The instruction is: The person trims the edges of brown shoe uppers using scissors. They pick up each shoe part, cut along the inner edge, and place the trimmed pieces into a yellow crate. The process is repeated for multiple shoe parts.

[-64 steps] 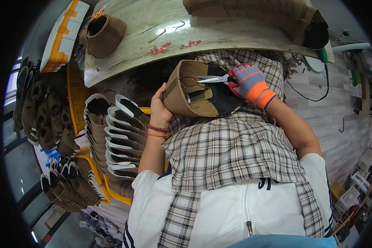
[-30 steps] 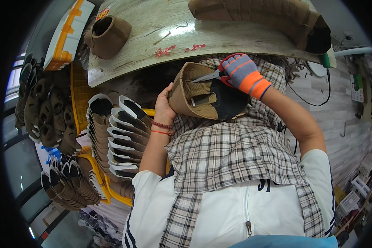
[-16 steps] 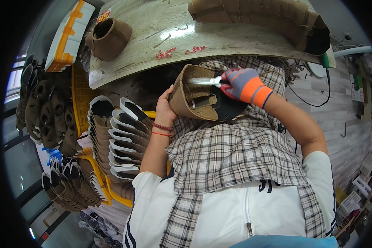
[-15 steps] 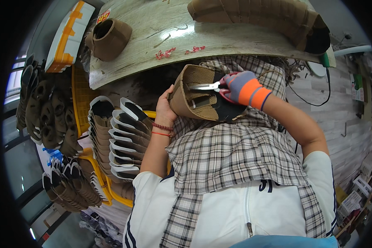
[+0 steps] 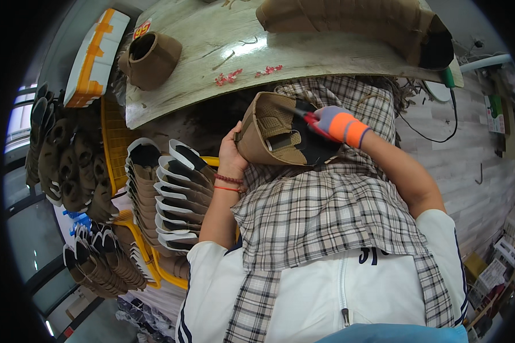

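My bare left hand [image 5: 232,154] grips the left side of a brown shoe upper [image 5: 253,140] with a tan mesh inside and a black lining. The upper rests over my lap, its opening facing me. In my right hand [image 5: 339,126], which wears an orange and grey glove, is a pair of red-handled scissors [image 5: 310,118]. Their blades point left into the upper's opening and are smeared by motion. Whether they touch the mesh I cannot tell.
A worktable [image 5: 200,86] lies ahead, bearing a single brown upper [image 5: 153,63], a long row of nested uppers [image 5: 349,23] and red-and-white scraps [image 5: 228,77]. Stacked uppers [image 5: 180,194] fill yellow baskets [image 5: 113,154] at my left. A green-handled tool [image 5: 449,78] with a cord hangs at the table's right end.
The scissors and my right hand have shifted slightly right, drawing the blades partly back from the upper's inside. My left hand keeps its hold on the upper.
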Motion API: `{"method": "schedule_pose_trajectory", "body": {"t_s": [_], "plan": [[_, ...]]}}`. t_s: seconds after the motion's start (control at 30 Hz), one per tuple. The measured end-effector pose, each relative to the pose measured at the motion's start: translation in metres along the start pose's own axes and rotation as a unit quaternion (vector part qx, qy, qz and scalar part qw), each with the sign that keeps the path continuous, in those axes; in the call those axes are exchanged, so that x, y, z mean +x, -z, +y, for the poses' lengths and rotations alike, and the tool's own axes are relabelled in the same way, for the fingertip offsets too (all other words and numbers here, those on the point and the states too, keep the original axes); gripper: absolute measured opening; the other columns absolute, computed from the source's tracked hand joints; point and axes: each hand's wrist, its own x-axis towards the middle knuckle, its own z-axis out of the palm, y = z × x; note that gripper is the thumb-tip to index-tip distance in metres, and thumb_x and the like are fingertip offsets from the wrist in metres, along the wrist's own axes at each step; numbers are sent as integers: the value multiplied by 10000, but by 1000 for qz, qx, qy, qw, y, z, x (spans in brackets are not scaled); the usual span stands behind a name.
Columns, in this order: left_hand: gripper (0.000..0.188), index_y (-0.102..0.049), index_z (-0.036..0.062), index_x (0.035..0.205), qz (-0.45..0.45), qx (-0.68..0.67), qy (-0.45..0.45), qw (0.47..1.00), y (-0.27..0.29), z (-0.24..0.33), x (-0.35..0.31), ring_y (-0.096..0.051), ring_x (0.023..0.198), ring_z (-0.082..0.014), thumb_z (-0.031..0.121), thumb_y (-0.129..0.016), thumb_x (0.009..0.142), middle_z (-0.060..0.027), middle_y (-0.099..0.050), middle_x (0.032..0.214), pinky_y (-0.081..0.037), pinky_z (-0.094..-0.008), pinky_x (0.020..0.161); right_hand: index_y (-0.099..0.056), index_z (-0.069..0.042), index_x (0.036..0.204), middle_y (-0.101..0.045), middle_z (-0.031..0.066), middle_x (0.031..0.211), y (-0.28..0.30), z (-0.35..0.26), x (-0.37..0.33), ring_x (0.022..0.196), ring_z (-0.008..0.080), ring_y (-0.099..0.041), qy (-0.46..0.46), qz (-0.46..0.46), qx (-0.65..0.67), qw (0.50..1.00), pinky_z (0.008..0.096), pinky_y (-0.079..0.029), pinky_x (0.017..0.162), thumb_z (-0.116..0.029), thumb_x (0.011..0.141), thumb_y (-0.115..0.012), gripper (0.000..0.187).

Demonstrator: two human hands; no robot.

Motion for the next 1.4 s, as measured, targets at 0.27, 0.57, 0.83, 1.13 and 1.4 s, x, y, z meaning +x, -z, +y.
{"method": "schedule_pose_trajectory", "body": {"t_s": [0.27,0.57,0.83,1.13,1.4], "plan": [[318,-575,-14,1178,3,0,-8,1000,3,2,-2,-625,1023,-296,195,-493,952,-157,-637,1152,-499,-452,917,-633,-88,1037,-681,104,881,-11,-4,-18,826,297,-653,145,275,-140,940,384,-509,713,-372,824,-637,356],[348,-555,-23,1203,-38,3,-56,998,3,-4,-18,-609,1061,-277,226,-493,967,-155,-621,1178,-483,-426,947,-590,-86,1054,-681,130,868,-5,23,-26,787,318,-656,-17,246,-15,969,392,-514,682,-392,891,-547,349],[344,-557,-30,1198,-19,34,-46,998,-10,-2,-22,-614,1054,-274,219,-495,968,-155,-629,1162,-487,-410,946,-603,-83,1073,-691,149,866,-27,44,-7,789,330,-667,-67,246,45,966,404,-520,680,-462,890,-541,426],[338,-550,-28,1204,-31,33,-43,998,-4,-3,-24,-611,1059,-264,212,-485,975,-147,-622,1177,-481,-400,953,-641,-142,1030,-676,54,849,-13,14,-21,810,255,-660,203,185,-139,951,367,-521,692,-373,820,-639,312],[342,-550,-21,1206,-8,17,-46,999,1,-4,-24,-607,1062,-259,224,-498,972,-144,-620,1183,-481,-396,951,-617,-119,1036,-695,58,886,-25,42,13,777,271,-662,-105,197,374,900,357,-521,676,-340,878,-594,272]]}}
